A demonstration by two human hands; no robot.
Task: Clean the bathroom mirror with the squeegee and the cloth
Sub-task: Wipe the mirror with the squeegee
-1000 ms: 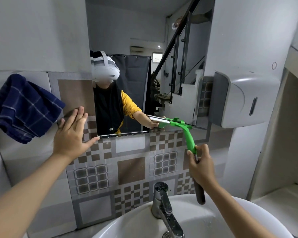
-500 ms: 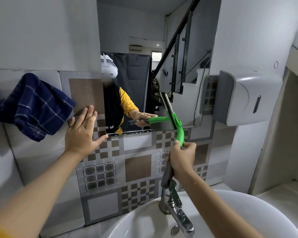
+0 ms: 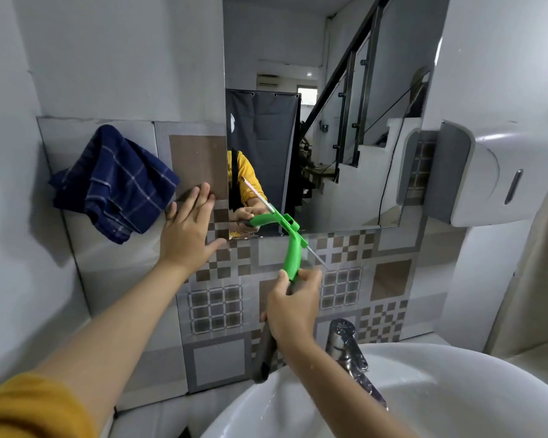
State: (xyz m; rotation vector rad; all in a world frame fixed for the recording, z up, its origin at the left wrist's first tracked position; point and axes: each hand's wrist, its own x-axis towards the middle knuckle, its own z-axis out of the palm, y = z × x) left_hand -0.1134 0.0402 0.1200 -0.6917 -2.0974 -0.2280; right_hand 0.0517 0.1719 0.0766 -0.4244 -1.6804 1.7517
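The wall mirror (image 3: 345, 128) hangs above the tiled backsplash. My right hand (image 3: 293, 306) is shut on the handle of a green squeegee (image 3: 291, 248), whose blade is tilted steeply and touches the mirror's lower edge near its left corner. My left hand (image 3: 187, 232) lies flat and open on the tiles just left of the mirror, holding nothing. A dark blue checked cloth (image 3: 114, 184) hangs on the wall to the left of that hand, apart from it.
A white basin (image 3: 456, 390) with a chrome tap (image 3: 348, 349) sits below my right arm. A white and grey wall dispenser (image 3: 487, 172) juts out right of the mirror. Patterned grey and brown tiles (image 3: 215, 311) cover the wall under the mirror.
The squeegee has travelled left along the mirror's bottom edge and its blade has turned from level to steeply tilted. My left hand stays flat on the tiles. The view has shifted left.
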